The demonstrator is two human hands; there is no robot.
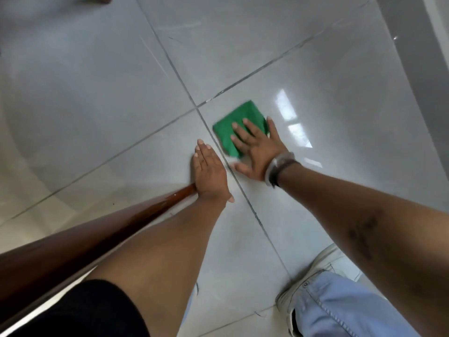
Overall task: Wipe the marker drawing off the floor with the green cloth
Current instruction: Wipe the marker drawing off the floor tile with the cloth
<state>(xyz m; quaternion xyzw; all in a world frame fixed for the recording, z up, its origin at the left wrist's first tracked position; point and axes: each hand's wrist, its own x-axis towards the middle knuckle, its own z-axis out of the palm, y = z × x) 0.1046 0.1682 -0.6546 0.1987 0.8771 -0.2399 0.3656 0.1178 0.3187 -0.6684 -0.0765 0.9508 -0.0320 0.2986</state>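
A folded green cloth (232,124) lies flat on the glossy grey tiled floor (328,105), just right of where the grout lines cross. My right hand (260,149), with a band on its wrist, presses down on the cloth's near half, fingers spread. On the tile to the left of the grout line my left hand (210,173) rests flat, palm down, holding nothing. I see no clear marker drawing near the cloth. Only faint thin dark strokes (175,38) show on a far tile, and whatever lies under the cloth is hidden.
A polished brown wooden beam (97,229) runs from the lower left up to my left hand. My knee in light blue jeans (340,310) and a white shoe (323,271) are at the lower right. A grey wall base (413,45) borders the floor at the upper right.
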